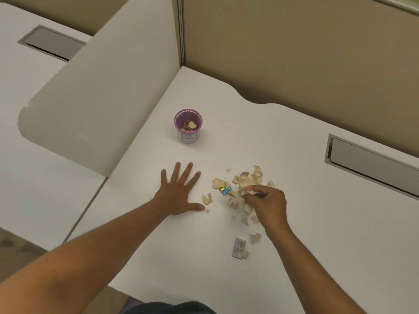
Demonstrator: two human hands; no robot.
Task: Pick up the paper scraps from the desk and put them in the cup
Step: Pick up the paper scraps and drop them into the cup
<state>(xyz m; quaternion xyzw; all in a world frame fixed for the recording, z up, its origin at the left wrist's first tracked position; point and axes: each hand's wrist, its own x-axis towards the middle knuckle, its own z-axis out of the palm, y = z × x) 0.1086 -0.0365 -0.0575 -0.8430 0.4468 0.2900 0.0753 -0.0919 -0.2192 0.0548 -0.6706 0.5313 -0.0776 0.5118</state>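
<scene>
A purple-rimmed cup (188,126) stands on the white desk (283,141) with several tan scraps inside. A pile of tan paper scraps (246,180) lies right of centre, with a blue and yellow scrap (225,190) among them. My left hand (179,189) rests flat on the desk, fingers spread, left of the pile and in front of the cup. My right hand (266,203) is on the pile, fingers pinched on some scraps. More scraps (255,237) and a grey silvery piece (238,247) lie nearer to me.
A rounded white divider panel (97,94) rises at the left of the desk. Beige partition walls (294,48) close the back. A grey cable slot (371,164) is set into the desk at the right, another (53,43) on the neighbouring desk.
</scene>
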